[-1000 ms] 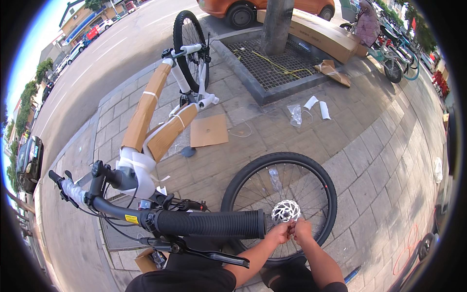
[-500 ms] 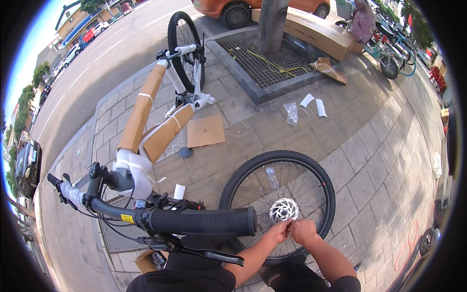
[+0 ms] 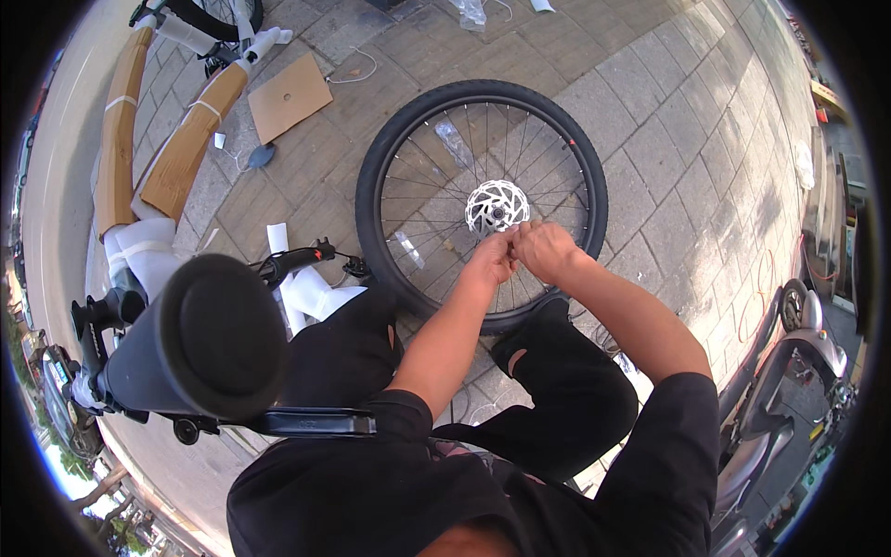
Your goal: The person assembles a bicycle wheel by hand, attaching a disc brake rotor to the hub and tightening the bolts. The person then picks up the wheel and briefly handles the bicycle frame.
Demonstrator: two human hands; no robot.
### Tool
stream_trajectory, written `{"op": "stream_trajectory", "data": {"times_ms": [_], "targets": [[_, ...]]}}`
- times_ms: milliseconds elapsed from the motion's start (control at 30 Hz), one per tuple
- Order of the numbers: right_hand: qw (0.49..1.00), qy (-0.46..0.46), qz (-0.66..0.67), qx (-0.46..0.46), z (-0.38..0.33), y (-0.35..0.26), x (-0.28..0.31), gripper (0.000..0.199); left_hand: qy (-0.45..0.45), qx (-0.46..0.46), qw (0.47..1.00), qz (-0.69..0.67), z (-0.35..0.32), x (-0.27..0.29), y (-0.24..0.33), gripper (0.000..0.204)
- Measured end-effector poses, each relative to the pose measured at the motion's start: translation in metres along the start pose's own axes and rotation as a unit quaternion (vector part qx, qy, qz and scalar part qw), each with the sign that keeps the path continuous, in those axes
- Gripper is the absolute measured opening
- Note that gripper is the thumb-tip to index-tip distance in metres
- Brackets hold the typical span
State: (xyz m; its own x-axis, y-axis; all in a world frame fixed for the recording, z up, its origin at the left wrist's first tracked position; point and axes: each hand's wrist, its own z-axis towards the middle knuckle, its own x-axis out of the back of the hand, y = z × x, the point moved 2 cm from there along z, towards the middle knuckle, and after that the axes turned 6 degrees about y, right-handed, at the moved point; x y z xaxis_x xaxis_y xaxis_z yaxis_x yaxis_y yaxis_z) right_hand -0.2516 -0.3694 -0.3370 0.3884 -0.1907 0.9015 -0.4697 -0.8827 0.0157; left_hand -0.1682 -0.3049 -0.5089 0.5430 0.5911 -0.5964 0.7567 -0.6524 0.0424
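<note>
Left hand (image 3: 497, 257), right hand (image 3: 549, 252), both curled nearly closed, can't tell what's held, at rotor's (image 3: 481, 201) 5 o'clock, wheel (image 3: 483, 91) around rotor

No words, labels, brands, numbers or signs legible anywhere in view.
</note>
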Motion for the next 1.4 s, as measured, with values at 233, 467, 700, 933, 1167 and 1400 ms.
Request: {"op": "stream_trajectory", "data": {"times_ms": [233,467,700,933,1167,1400], "targets": [[0.988,0.046,-0.083,0.123,-0.002,-0.002,-0.002,0.017,0.066,-0.002,0.997,-0.037,-0.014,-0.012,-0.005,0.014],[0.994,0.062,-0.04,0.085,-0.001,0.009,-0.002,0.02,0.056,0.006,0.993,-0.103,-0.011,-0.016,-0.007,0.013],[0.975,0.073,0.132,-0.166,-0.006,-0.002,-0.012,0.02,0.048,0.017,0.978,-0.204,-0.032,-0.054,-0.009,0.021],[0.998,0.045,0.029,-0.029,-0.006,0.005,-0.005,0.023,0.043,-0.011,0.987,-0.156,-0.019,-0.023,-0.011,0.013],[0.993,0.115,0.028,0.025,-0.022,0.015,0.0,0.025,0.123,-0.04,0.987,-0.093,-0.031,-0.037,-0.008,0.018],[0.989,0.132,0.023,0.066,-0.016,0.023,0.0,0.02,0.064,-0.039,0.993,-0.096,-0.032,-0.034,-0.007,0.014]]}}
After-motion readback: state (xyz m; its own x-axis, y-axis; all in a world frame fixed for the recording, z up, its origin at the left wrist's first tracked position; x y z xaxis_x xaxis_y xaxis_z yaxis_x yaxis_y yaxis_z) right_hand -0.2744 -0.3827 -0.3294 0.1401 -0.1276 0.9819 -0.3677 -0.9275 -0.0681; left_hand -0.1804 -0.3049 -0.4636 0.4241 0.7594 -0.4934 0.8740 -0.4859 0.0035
